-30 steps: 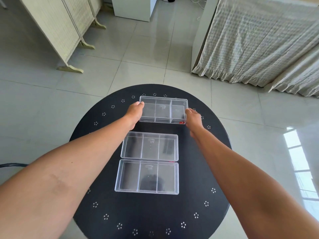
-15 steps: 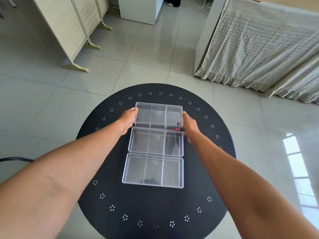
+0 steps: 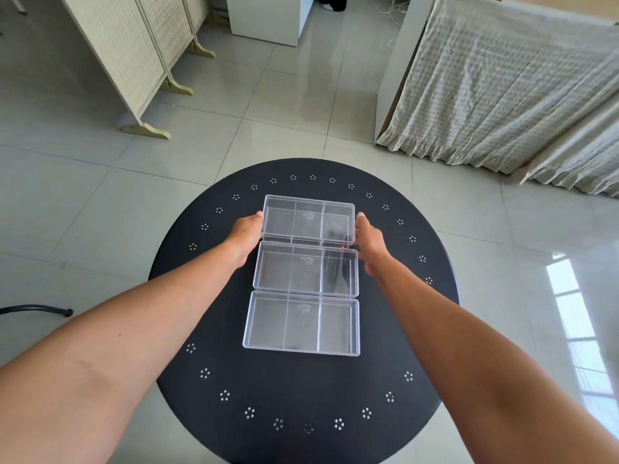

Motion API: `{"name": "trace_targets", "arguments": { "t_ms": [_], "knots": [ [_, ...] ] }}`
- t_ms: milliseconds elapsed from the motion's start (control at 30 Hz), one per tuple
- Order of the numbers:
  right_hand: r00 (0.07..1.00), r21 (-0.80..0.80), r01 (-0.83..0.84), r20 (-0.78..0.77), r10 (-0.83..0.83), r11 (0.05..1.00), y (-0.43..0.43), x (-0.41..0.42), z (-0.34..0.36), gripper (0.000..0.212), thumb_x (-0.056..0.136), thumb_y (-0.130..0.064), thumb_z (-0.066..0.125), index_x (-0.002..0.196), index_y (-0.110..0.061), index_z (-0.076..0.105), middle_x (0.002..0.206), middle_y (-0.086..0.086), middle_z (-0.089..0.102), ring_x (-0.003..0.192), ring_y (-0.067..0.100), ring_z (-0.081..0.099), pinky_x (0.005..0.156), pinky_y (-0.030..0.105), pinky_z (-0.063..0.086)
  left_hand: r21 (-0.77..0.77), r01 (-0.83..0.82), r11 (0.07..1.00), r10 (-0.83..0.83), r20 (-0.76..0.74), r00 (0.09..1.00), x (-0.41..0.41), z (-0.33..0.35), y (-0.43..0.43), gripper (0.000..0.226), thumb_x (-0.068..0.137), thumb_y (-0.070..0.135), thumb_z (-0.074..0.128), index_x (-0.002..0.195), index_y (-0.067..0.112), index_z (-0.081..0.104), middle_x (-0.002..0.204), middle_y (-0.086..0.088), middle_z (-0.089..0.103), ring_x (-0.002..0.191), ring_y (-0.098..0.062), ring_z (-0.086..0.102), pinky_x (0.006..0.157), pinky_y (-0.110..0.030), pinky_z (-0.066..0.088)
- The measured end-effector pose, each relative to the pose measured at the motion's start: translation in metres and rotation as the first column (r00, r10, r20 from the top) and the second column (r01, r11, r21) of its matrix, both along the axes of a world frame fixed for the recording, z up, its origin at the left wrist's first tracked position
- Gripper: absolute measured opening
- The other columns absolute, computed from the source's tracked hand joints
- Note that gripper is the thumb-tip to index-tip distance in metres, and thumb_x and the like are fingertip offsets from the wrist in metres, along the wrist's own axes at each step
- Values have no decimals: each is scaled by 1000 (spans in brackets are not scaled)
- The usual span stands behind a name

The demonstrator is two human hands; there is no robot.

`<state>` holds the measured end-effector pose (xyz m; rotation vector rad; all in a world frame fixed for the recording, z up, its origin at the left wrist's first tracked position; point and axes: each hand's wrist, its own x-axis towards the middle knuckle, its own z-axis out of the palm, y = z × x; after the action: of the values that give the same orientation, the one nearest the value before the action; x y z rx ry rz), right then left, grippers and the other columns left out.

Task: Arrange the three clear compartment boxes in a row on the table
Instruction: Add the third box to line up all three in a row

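Note:
Three clear three-compartment boxes lie one behind another on the round black table point(image 3: 201, 296). The far box point(image 3: 308, 220) is held at its short ends: my left hand point(image 3: 246, 231) grips the left end, my right hand point(image 3: 368, 239) the right end. Its near edge meets the middle box point(image 3: 305, 269), with a small red mark at the right of that seam. The near box point(image 3: 303, 323) touches the middle box. All compartments look empty.
The table has a ring of small white flower marks around its rim. On the tiled floor stand a folding screen point(image 3: 134, 51) at far left, a white cabinet point(image 3: 268, 15) at the back and a cloth-draped structure point(image 3: 502, 82) at right. A black cable point(image 3: 37, 309) lies left.
Both hands brought the far box toward me, closing the gap until it meets the middle box. The view has tilted, so the table sits lower in frame.

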<state>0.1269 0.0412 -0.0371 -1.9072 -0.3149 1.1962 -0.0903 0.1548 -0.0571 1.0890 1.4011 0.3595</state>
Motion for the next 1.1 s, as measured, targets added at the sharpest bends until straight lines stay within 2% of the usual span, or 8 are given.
{"name": "trace_targets", "arguments": {
  "t_ms": [100,267,400,500,667,800,967,1100],
  "knots": [
    [1000,-9,16,0,-16,1000,-3,1,1,49,88,-53,36,104,-17,67,114,7,72,107,29,66,101,47,48,-12,37,999,-37,-5,999,0,8,-7,54,103,41,35,144,8,44,138,-8,54,128,-26,53,117,-47,32],
    [999,3,13,-34,-13,1000,-8,2,1,39,96,-49,34,91,-23,63,111,5,71,102,24,65,99,45,48,-27,56,998,-57,-22,998,-7,4,-6,48,99,50,36,124,15,57,125,-12,60,121,-27,55,116,-49,33],
    [999,3,11,-46,-11,1000,-10,0,0,39,98,-49,33,87,-25,61,98,-2,68,102,24,64,95,43,48,-17,63,998,-64,-25,998,-7,8,-10,55,100,49,35,136,11,52,123,-9,59,119,-25,54,117,-48,32],
    [999,1,11,-51,-11,1000,-11,-1,-1,40,97,-52,34,94,-25,62,111,1,69,107,26,64,101,46,48,-10,77,997,-77,-29,997,-6,13,-14,54,101,47,33,138,12,51,133,-8,58,127,-25,53,117,-46,32],
    [999,-19,15,-40,-16,1000,-10,1,-5,66,91,-60,36,135,-16,55,130,3,62,116,28,59,106,50,44,8,63,998,-62,-39,997,-4,12,-15,56,102,45,33,141,8,50,149,-14,48,137,-29,46,118,-45,32],
    [999,-17,30,-41,-31,999,-11,0,-4,71,87,-63,36,138,-17,53,134,3,60,118,29,58,107,51,43,15,54,998,-53,-42,998,-1,11,-16,58,103,44,32,145,5,44,153,-18,39,142,-32,39,119,-45,30],
    [999,-17,21,-46,-21,1000,-13,-3,5,60,92,-59,36,129,-18,58,127,2,63,115,28,60,105,50,45,23,52,998,-50,-69,996,0,11,-18,63,104,43,31,145,-4,34,154,-22,34,144,-37,31,119,-46,29],
    [999,10,20,-40,-19,1000,-10,6,-13,72,81,-66,37,131,-19,60,127,2,65,113,28,62,103,51,47,29,65,997,-63,-75,995,1,14,-20,58,104,44,31,146,5,42,153,-18,42,142,-33,38,117,-40,31]
  ]
}}
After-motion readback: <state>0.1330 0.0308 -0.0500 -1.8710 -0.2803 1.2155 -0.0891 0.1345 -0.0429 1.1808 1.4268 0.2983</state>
